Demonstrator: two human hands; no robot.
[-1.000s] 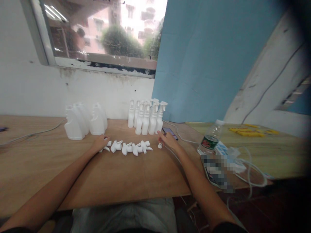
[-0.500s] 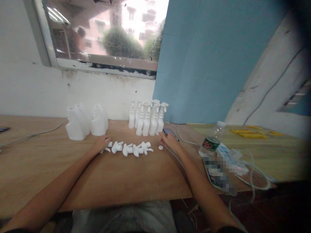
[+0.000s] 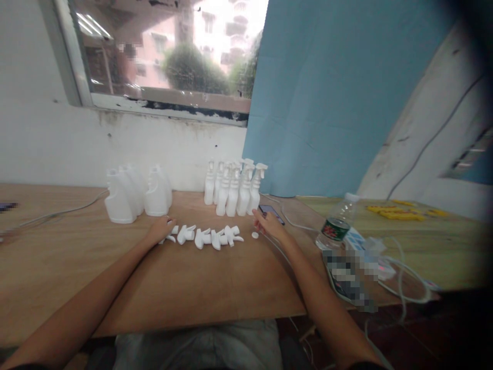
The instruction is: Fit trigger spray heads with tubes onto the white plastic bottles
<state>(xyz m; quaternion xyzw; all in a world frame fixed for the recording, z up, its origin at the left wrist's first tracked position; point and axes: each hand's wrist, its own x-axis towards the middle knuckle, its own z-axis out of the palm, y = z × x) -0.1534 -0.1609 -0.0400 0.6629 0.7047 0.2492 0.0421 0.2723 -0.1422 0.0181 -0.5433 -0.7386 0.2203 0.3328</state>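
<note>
My left hand (image 3: pixel 158 229) rests on the table at the left end of a row of white trigger spray heads. It partly covers the leftmost spray head (image 3: pixel 171 238), its fingers loosely bent and apart, with no grip visible. The other spray heads (image 3: pixel 203 238) lie on their sides to the right. At the far end of the row, my right hand (image 3: pixel 268 224) rests with fingers loosely apart, holding nothing that I can see. A small round white piece (image 3: pixel 254 235) lies just below its fingers. Behind stand white spray bottles (image 3: pixel 232 198) with heads fitted.
White bottles without heads (image 3: pixel 120 203) stand at the back left by the wall. A phone (image 3: pixel 272 214) lies behind my right hand. Further right are a water bottle (image 3: pixel 334 226), a pixelated flat object (image 3: pixel 346 280), a power strip (image 3: pixel 356 239) with cables and yellow pieces (image 3: pixel 396 211).
The small round white piece by my right hand now shows a plain flat face, where it looked raised one second ago. Both hands stay nearly still; the view shifts slightly.
</note>
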